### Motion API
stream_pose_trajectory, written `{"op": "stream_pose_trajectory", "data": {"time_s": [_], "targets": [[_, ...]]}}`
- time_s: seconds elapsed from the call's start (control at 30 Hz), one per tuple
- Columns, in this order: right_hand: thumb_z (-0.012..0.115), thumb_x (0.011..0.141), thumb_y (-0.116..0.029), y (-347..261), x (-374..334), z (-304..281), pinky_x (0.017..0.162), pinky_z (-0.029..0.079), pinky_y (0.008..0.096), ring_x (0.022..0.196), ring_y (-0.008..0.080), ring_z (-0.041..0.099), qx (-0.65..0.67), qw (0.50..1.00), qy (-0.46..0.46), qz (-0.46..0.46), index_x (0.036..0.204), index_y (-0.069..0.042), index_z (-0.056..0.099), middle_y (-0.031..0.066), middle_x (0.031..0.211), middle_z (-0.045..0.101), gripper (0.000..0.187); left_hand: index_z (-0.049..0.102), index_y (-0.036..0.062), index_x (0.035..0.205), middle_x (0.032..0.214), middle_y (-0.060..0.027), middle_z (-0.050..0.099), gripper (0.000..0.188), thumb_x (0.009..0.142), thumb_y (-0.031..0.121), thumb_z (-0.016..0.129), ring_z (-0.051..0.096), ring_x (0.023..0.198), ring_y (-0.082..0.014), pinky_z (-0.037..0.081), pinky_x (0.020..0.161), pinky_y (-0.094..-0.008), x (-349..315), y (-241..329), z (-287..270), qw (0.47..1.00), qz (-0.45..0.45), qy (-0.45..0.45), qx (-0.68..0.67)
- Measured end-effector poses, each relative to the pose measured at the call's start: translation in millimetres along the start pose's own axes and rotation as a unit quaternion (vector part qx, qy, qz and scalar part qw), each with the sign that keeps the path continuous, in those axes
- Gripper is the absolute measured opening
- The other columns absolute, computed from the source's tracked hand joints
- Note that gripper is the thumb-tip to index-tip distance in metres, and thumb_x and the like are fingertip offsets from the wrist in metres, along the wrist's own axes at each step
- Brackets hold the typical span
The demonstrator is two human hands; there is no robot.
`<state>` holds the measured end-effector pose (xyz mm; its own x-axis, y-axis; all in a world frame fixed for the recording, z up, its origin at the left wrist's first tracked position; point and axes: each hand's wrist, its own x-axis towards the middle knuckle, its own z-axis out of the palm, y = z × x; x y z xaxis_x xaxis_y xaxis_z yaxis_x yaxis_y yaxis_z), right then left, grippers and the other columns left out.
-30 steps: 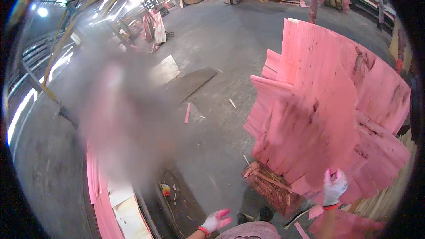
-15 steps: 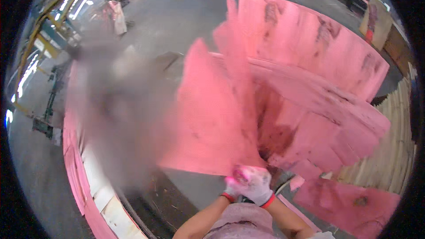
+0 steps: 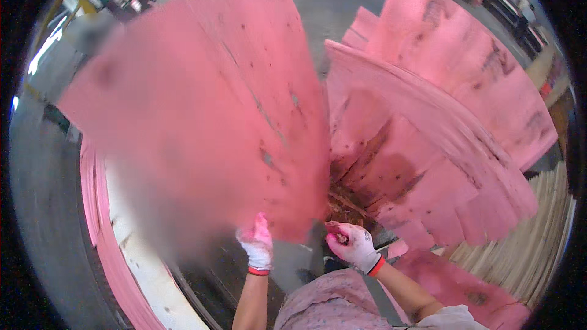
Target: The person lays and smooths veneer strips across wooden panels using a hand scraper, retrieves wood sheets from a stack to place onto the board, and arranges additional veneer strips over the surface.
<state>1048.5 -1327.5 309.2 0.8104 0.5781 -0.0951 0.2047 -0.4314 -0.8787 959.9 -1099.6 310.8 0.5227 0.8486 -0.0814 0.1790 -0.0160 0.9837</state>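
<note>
A large, thin pink veneer sheet (image 3: 244, 104) with dark knots and splits rises in front of me, fanning up to the left. My left hand (image 3: 255, 247), in a white glove stained pink, grips its near edge, thumb lying over the face. My right hand (image 3: 354, 245), gloved likewise, is curled closed beside the sheet's near right corner. Whether the corner is within those fingers cannot be made out. To the right lies a stack of pink veneer sheets (image 3: 428, 140), ragged along its near edge. A grey blur covers part of the view at left.
Along the left runs a pile with a pale top sheet (image 3: 140, 256) and pink edges (image 3: 113, 269). Layered pale veneer (image 3: 520, 232) stands at the right, with a darker pink sheet (image 3: 458, 281) low beside it. A distant person (image 3: 524, 17) is at the upper right.
The pink sheet has swung left and spread out to face me. My left hand has moved left, away from my right hand; earlier both were together at the sheet's near edge.
</note>
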Motion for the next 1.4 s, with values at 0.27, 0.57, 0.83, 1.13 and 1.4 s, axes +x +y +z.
{"op": "stream_pose_trajectory", "data": {"time_s": [0.27,0.57,0.83,1.13,1.4], "targets": [[0.065,0.081,-0.02,-29,22,84,0.072,0.053,0.0343,0.08,0.0246,0.067,0.013,0.981,-0.175,-0.081,0.112,-0.007,0.063,0.0126,0.09,0.067,0.034,0.044,0.0025,0.134,0.121,-0.0082,0.055,0.061,0.09,0.041,0.062,0.058,0.102,-0.0226,0.051,0.088,-0.0374,-30,59,-169,0.974,0.133,0.171,-0.062],[0.062,0.084,-0.003,-61,-20,172,0.072,0.05,0.0216,0.085,0.0076,0.06,0.166,0.925,-0.299,-0.166,0.108,0.0,0.065,0.004,0.099,0.066,0.024,0.068,-0.0009,0.097,0.08,-0.005,0.067,0.015,0.084,0.005,0.064,0.063,0.075,-0.0111,0.05,0.065,-0.0272,-194,121,-248,0.917,0.085,0.389,0.013],[0.065,0.085,-0.006,-101,-130,191,0.067,0.047,0.0214,0.073,0.0052,0.055,0.121,0.852,-0.483,-0.165,0.103,-0.002,0.062,-0.0019,0.083,0.059,0.019,0.07,0.0004,0.096,0.083,-0.0121,0.07,0.016,0.081,0.004,0.065,0.067,0.074,-0.022,0.052,0.068,-0.0304,-413,134,-274,0.826,0.063,0.528,0.189],[0.068,0.089,-0.021,-90,-230,291,0.072,0.047,0.0252,0.089,0.0112,0.054,0.173,0.831,-0.523,-0.079,0.125,-0.002,0.048,0.0022,0.104,0.056,0.045,0.063,-0.0034,0.1,0.094,-0.0095,0.067,0.018,0.088,0.009,0.062,0.063,0.076,-0.0142,0.049,0.061,-0.022,-645,122,-275,0.684,0.07,0.724,0.057],[0.072,0.085,-0.038,-169,-326,385,0.051,0.034,0.0219,0.065,0.0059,0.041,0.126,0.728,-0.672,-0.043,0.103,-0.01,0.052,-0.0038,0.078,0.046,0.038,0.056,-0.0048,0.12,0.113,-0.0139,0.064,0.042,0.087,0.018,0.066,0.062,0.097,-0.0216,0.05,0.086,-0.0351,-791,142,-310,0.599,0.001,0.759,0.254]]}}
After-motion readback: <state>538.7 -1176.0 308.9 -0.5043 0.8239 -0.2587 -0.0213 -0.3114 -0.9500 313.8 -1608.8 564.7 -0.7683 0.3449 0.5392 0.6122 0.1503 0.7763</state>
